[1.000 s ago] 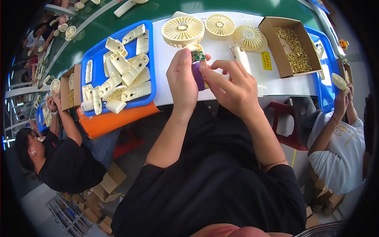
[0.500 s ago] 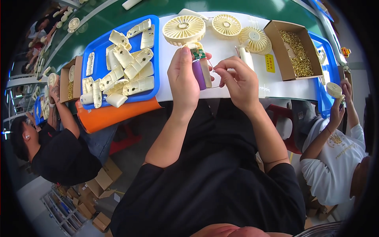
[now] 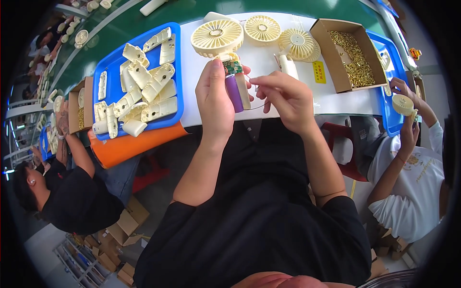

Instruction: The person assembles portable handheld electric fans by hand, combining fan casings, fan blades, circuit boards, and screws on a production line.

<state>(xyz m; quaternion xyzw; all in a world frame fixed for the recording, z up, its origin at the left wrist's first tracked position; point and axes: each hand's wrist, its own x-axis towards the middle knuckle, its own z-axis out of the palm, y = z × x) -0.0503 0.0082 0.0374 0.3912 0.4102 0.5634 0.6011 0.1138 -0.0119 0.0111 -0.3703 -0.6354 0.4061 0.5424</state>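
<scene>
My left hand (image 3: 213, 98) is closed around the opened handle of a cream handheld fan (image 3: 217, 36), whose round slatted head points away from me. A green circuit board (image 3: 231, 66) shows at the top of the handle, with a purple cylindrical battery (image 3: 234, 93) below it. Thin red and dark wires come off the right side of the handle. My right hand (image 3: 286, 101) pinches at these wires just beside the battery, thumb and forefinger close together. The exact grip of the fingertips is too small to see clearly.
A blue tray (image 3: 178, 96) of cream handle shells lies left, over an orange sheet (image 3: 139, 144). Further fan heads (image 3: 262, 30) sit on the white mat. A cardboard box (image 3: 336, 79) of brass-coloured screws stands right, by a yellow label (image 3: 319, 72). People work on both sides.
The view has shifted slightly, so the table things sit a little further left. My right fingers have opened out somewhat and changed position at the wires. My left hand keeps its hold on the fan.
</scene>
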